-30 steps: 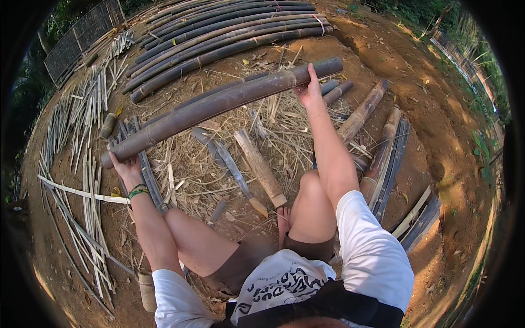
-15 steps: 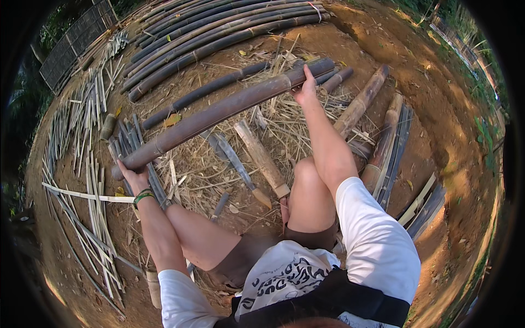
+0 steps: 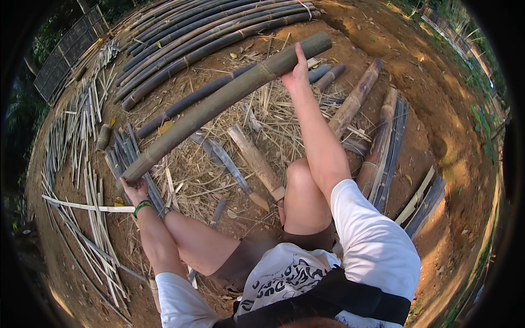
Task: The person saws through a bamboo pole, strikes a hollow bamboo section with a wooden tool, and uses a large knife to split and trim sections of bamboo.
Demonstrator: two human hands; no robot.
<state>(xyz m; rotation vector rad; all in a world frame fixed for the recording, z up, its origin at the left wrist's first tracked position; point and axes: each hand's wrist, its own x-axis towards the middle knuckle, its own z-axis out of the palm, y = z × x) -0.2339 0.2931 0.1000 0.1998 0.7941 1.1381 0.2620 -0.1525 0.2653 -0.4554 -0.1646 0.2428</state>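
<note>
A thick greenish-brown bamboo pole [image 3: 210, 112] is held up slantwise in front of me, its far end raised at the right. My left hand [image 3: 135, 189] grips the lower left end, with part of the fingers hidden beneath it. Near the upper right end, my right hand [image 3: 297, 71] is closed round the pole, thumb up along its side. Below the pole, a machete [image 3: 234, 172] with a wooden handle lies on the ground beside a darker blade [image 3: 206, 146]. A short, pale, worn wooden log [image 3: 257, 161] lies just right of the machete, close to my knee.
Long bamboo poles [image 3: 213, 41] are stacked at the back. Thin split strips [image 3: 98, 218] spread along the left. More bamboo lengths [image 3: 355, 98] and split dark pieces [image 3: 392, 147] lie at the right. Shavings [image 3: 273, 115] cover the ground ahead; a dark bamboo piece [image 3: 180, 104] lies behind the held pole.
The pole has been turned about its length, now showing a greener side. Its right end has risen with my right hand, while the left end has dropped slightly with my left hand.
</note>
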